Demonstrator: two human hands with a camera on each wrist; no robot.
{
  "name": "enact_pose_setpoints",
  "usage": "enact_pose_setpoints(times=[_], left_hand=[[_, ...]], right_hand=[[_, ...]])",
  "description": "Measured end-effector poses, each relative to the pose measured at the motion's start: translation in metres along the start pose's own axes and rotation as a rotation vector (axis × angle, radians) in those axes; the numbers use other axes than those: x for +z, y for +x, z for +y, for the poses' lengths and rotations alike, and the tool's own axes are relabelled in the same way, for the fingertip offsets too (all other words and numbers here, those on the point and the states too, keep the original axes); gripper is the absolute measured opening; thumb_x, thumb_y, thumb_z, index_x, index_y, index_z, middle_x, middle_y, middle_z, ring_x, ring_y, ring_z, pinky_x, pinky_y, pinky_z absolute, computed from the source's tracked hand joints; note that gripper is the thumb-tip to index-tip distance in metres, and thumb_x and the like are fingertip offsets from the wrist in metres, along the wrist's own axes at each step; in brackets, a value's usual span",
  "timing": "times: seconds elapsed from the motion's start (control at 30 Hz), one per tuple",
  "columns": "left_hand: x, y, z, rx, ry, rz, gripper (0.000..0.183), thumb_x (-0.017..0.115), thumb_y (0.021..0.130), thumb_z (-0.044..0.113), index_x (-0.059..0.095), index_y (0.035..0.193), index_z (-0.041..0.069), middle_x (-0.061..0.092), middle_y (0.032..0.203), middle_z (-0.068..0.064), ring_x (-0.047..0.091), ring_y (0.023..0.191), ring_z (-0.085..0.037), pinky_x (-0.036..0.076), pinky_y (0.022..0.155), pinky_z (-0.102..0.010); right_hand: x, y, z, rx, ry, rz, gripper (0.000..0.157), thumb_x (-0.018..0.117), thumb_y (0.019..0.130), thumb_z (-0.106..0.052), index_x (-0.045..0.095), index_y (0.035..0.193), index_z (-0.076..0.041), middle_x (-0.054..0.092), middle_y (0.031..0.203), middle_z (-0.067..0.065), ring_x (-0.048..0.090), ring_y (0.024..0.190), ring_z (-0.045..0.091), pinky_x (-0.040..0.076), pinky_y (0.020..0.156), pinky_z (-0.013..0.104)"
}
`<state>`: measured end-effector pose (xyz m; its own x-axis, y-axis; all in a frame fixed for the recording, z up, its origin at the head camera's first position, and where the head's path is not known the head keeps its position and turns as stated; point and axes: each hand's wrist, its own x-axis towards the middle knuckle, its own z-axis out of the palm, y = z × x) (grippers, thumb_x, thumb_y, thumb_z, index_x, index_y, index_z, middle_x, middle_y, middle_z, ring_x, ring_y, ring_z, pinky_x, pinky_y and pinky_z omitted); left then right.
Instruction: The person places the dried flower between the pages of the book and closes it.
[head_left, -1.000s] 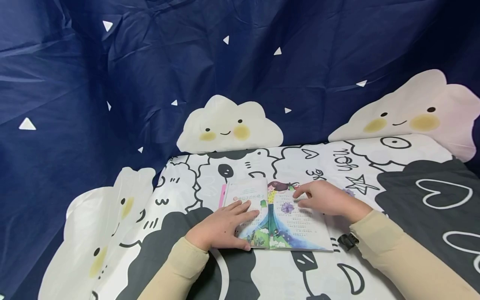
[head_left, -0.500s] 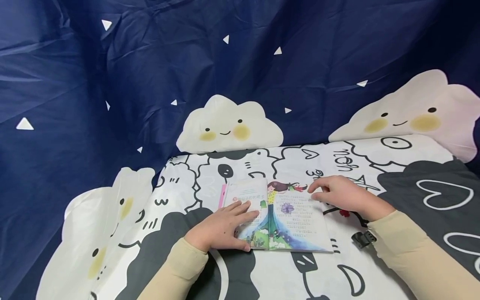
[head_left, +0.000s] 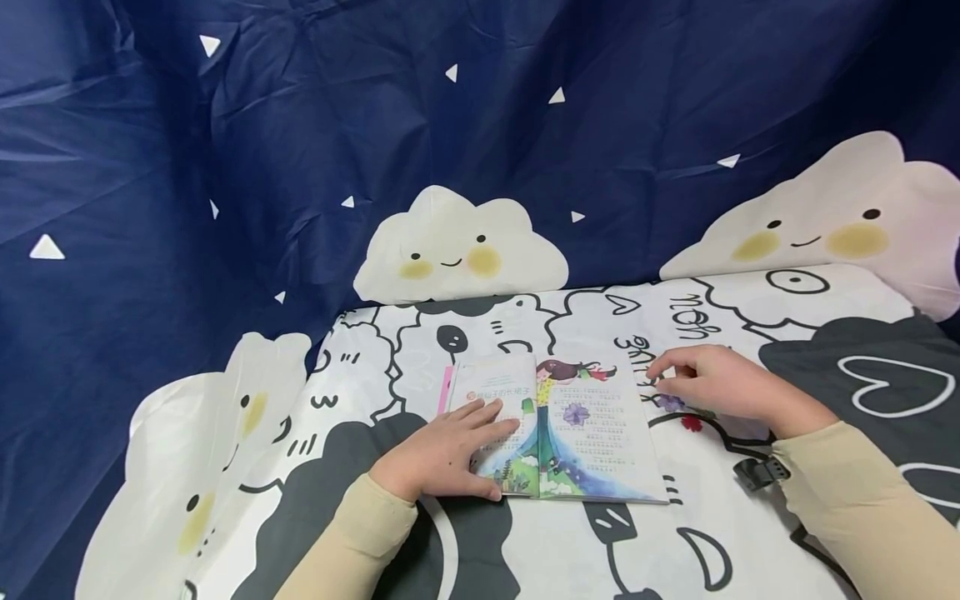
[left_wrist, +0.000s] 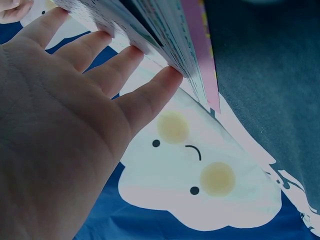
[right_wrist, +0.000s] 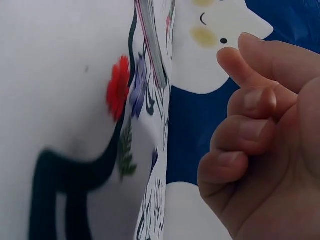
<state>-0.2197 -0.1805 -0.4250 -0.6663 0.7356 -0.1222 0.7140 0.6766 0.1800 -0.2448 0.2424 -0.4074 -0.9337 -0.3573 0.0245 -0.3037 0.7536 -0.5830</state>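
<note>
An illustrated book (head_left: 600, 479) lies spread flat on the patterned sheet. My left hand (head_left: 453, 450) rests on its left page with fingers spread. In the left wrist view those fingertips touch the page beside the thick page edges and pink cover (left_wrist: 200, 50). On the right page is a flat purple flower (head_left: 576, 414). My right hand (head_left: 731, 387) hovers past the book's right edge, thumb and forefinger apart in the head view, holding nothing. Near it on the sheet are another purple flower (right_wrist: 138, 90), a red flower (right_wrist: 118, 87) and a green fern-like leaf (right_wrist: 126, 155).
The white sheet (head_left: 570, 558) has black line drawings and dark grey patches. Behind it hangs a navy cloth (head_left: 300, 100) with white triangles and smiling clouds. A small black device (head_left: 761, 473) sits at the right sleeve's cuff.
My right hand has moved from above the right page to the right, past the book's edge, near the loose flowers. My left hand stays on the left page.
</note>
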Motion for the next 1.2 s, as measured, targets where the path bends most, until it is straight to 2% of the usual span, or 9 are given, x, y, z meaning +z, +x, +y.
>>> enact_pose_setpoints(times=[0.13,0.33,0.47,0.57,0.7,0.83,1.03,1.2], left_hand=[[0.000,0.002,0.000,0.007,0.006,0.009,0.091,0.070,0.083,0.068,0.033,0.159,0.036,0.024,0.166,-0.003,0.019,0.152,-0.033,0.025,0.118,-0.054],[-0.002,0.003,0.002,0.011,-0.002,0.012,0.091,0.072,0.083,0.066,0.034,0.159,0.035,0.024,0.166,-0.004,0.019,0.152,-0.034,0.025,0.118,-0.055],[-0.002,0.004,0.002,0.012,-0.010,0.014,0.091,0.072,0.083,0.066,0.034,0.159,0.035,0.025,0.166,-0.004,0.019,0.152,-0.035,0.025,0.118,-0.055],[-0.002,0.003,0.002,0.003,-0.012,0.009,0.091,0.072,0.083,0.067,0.033,0.159,0.036,0.024,0.166,-0.003,0.018,0.152,-0.034,0.024,0.118,-0.054],[-0.002,0.001,0.000,-0.008,-0.009,0.006,0.091,0.071,0.082,0.068,0.032,0.159,0.037,0.023,0.167,-0.002,0.017,0.153,-0.033,0.024,0.119,-0.053],[-0.003,-0.001,-0.001,-0.012,-0.009,0.011,0.091,0.071,0.082,0.068,0.033,0.159,0.037,0.023,0.167,-0.002,0.017,0.153,-0.033,0.025,0.118,-0.054],[-0.004,-0.001,-0.001,-0.011,-0.014,0.011,0.090,0.072,0.083,0.067,0.033,0.159,0.037,0.023,0.167,-0.002,0.017,0.153,-0.034,0.025,0.118,-0.053],[0.000,0.000,-0.002,0.001,-0.022,0.003,0.091,0.071,0.082,0.068,0.033,0.159,0.037,0.023,0.166,-0.003,0.018,0.152,-0.035,0.025,0.118,-0.055]], right_hand=[[-0.003,0.000,0.012,-0.001,-0.014,-0.009,0.017,0.070,0.095,-0.022,0.075,0.112,-0.020,0.048,0.066,-0.005,0.041,0.053,0.012,0.036,0.052,0.028],[-0.007,0.001,0.031,0.015,-0.005,-0.083,0.021,0.069,0.096,-0.021,0.074,0.115,-0.017,0.049,0.069,-0.003,0.044,0.062,0.014,0.036,0.056,0.029],[-0.010,-0.002,0.043,0.041,-0.006,-0.112,0.017,0.071,0.095,-0.023,0.074,0.111,-0.019,0.061,0.083,-0.005,0.050,0.075,0.015,0.040,0.066,0.030],[-0.011,-0.004,0.049,0.044,0.012,-0.159,0.012,0.072,0.093,-0.022,0.073,0.105,-0.019,0.064,0.088,-0.005,0.052,0.078,0.014,0.041,0.069,0.031],[-0.013,-0.006,0.054,0.045,0.056,-0.219,0.007,0.072,0.092,-0.019,0.070,0.098,-0.016,0.056,0.077,-0.003,0.049,0.070,0.013,0.039,0.064,0.028],[-0.015,-0.008,0.055,0.052,0.080,-0.258,0.004,0.071,0.091,-0.014,0.068,0.094,-0.014,0.052,0.074,-0.004,0.047,0.066,0.012,0.038,0.062,0.027],[-0.017,-0.009,0.057,0.045,0.096,-0.317,0.009,0.070,0.086,-0.008,0.065,0.088,-0.015,0.050,0.070,-0.004,0.049,0.055,0.011,0.041,0.057,0.026],[-0.014,-0.013,0.055,0.060,0.081,-0.350,0.014,0.072,0.082,-0.006,0.061,0.081,-0.015,0.048,0.070,-0.003,0.048,0.056,0.013,0.040,0.054,0.026]])
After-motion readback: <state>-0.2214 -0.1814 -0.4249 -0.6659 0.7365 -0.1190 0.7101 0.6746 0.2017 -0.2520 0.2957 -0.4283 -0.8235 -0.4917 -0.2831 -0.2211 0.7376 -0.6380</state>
